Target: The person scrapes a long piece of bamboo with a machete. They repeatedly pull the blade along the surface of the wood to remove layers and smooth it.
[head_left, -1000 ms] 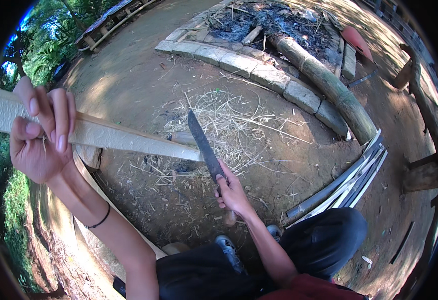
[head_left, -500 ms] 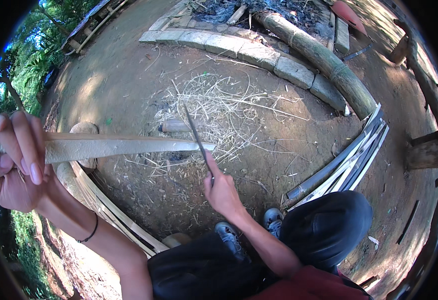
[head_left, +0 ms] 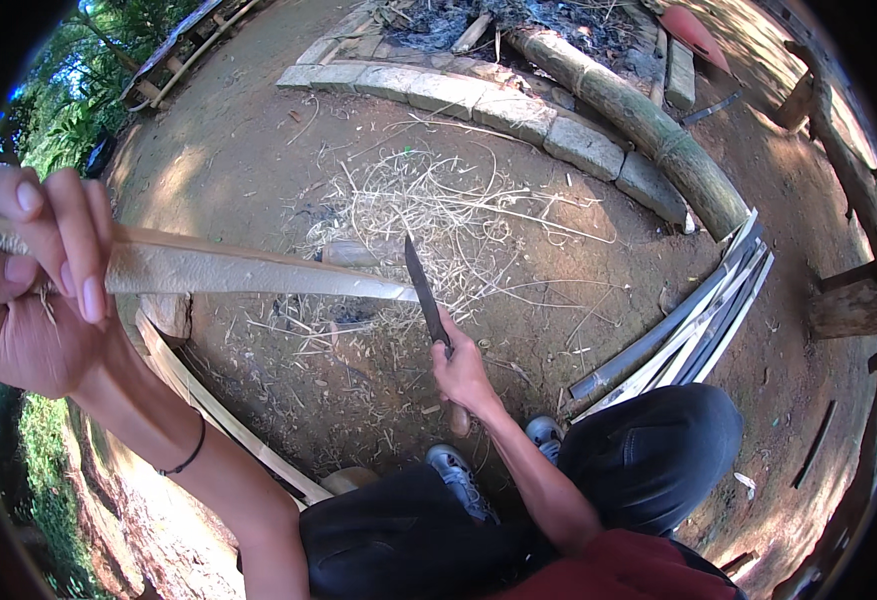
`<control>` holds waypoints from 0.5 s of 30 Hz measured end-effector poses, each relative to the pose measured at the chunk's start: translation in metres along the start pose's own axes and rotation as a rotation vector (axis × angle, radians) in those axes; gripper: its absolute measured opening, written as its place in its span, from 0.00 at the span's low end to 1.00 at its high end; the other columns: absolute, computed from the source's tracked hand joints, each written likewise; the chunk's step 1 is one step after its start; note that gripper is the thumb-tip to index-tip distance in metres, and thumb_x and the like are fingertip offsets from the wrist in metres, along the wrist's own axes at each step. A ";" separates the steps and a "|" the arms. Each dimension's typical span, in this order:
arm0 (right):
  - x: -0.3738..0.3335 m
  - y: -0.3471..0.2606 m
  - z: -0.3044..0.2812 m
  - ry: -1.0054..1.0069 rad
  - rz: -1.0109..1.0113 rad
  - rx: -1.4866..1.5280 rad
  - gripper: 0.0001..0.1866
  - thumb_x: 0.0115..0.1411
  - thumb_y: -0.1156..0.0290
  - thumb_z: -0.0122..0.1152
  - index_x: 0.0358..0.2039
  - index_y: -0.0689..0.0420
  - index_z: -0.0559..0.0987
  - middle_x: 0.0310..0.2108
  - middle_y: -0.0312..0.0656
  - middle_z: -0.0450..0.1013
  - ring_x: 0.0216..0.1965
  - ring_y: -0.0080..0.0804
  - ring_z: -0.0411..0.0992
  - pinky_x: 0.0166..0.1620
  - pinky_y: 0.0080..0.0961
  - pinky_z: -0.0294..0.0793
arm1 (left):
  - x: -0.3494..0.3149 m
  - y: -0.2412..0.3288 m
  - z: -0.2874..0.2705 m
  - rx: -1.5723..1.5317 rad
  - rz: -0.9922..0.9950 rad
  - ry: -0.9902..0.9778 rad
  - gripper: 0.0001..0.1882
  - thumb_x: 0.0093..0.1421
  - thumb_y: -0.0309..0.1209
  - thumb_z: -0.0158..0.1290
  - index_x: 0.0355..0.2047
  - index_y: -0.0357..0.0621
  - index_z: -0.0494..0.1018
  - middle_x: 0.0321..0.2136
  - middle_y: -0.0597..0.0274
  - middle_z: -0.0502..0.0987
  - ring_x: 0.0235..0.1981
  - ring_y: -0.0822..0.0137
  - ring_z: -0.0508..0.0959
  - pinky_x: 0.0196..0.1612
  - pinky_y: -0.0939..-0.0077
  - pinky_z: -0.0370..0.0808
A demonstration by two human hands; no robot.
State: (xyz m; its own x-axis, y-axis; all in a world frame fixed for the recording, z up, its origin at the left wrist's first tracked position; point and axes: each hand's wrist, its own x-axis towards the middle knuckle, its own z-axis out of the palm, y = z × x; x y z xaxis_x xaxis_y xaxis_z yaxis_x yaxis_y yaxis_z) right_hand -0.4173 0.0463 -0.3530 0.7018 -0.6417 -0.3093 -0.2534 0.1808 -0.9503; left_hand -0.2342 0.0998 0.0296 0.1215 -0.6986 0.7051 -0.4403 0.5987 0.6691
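At the left, my left hand (head_left: 53, 285) is raised and closed around one end of a long, pale bamboo strip (head_left: 228, 270). From there the strip slants slightly down to the right and narrows toward its far end. My right hand (head_left: 465, 372) grips a knife (head_left: 425, 290) by its wooden handle, whose butt shows below the fist. The dark blade points up and away, with its edge beside the strip's tip; I cannot tell whether they touch. Pale shavings (head_left: 428, 195) lie tangled on the ground beyond, around a short bamboo piece (head_left: 351, 252).
Split bamboo strips (head_left: 683, 330) are piled beside my right knee, and more long strips (head_left: 218, 405) lie at my left. A curved stone border (head_left: 513, 115) encloses ashes (head_left: 438, 25) at the back. A thick bamboo pole (head_left: 648, 125) lies across it. Wooden posts (head_left: 843, 310) stand at right.
The knife and my right hand have shifted right and slightly toward me, to the strip's tip. My left hand has risen a little, so the strip slopes more.
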 end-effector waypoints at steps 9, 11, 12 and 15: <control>-0.010 -0.083 -0.020 -0.309 0.389 0.693 0.32 0.69 0.71 0.40 0.70 0.28 0.49 0.18 0.31 0.57 0.14 0.16 0.51 0.15 0.15 0.53 | -0.007 -0.008 -0.016 0.031 0.044 0.273 0.10 0.51 0.18 0.33 0.29 0.28 0.65 0.19 0.53 0.63 0.14 0.70 0.59 0.21 0.78 0.59; -0.013 -0.090 -0.022 -0.364 0.391 0.763 0.33 0.69 0.71 0.39 0.70 0.28 0.49 0.18 0.30 0.57 0.14 0.16 0.52 0.15 0.15 0.54 | -0.008 -0.010 -0.013 0.085 0.091 0.399 0.08 0.50 0.15 0.32 0.22 0.31 0.63 0.24 0.46 0.67 0.14 0.70 0.59 0.19 0.80 0.58; -0.013 -0.091 -0.020 -0.391 0.361 0.788 0.33 0.68 0.72 0.39 0.70 0.29 0.48 0.17 0.31 0.56 0.14 0.16 0.51 0.14 0.14 0.53 | -0.009 -0.014 -0.016 0.141 0.110 0.461 0.08 0.50 0.14 0.32 0.19 0.34 0.60 0.26 0.43 0.68 0.14 0.70 0.60 0.17 0.81 0.58; -0.021 -0.098 -0.019 -0.465 0.353 0.890 0.33 0.68 0.72 0.38 0.71 0.30 0.47 0.17 0.31 0.56 0.13 0.16 0.51 0.13 0.14 0.52 | -0.013 -0.017 -0.021 0.256 0.116 0.608 0.12 0.51 0.11 0.33 0.14 0.36 0.55 0.29 0.41 0.69 0.14 0.72 0.60 0.16 0.82 0.58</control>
State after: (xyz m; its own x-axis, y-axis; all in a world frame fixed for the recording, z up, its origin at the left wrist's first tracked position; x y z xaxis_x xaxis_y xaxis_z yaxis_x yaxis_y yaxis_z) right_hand -0.4200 0.0276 -0.2524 0.9167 -0.1324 -0.3771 -0.0465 0.9019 -0.4294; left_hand -0.2101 0.1071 0.0135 0.5071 -0.2450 0.8263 -0.6692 0.4923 0.5567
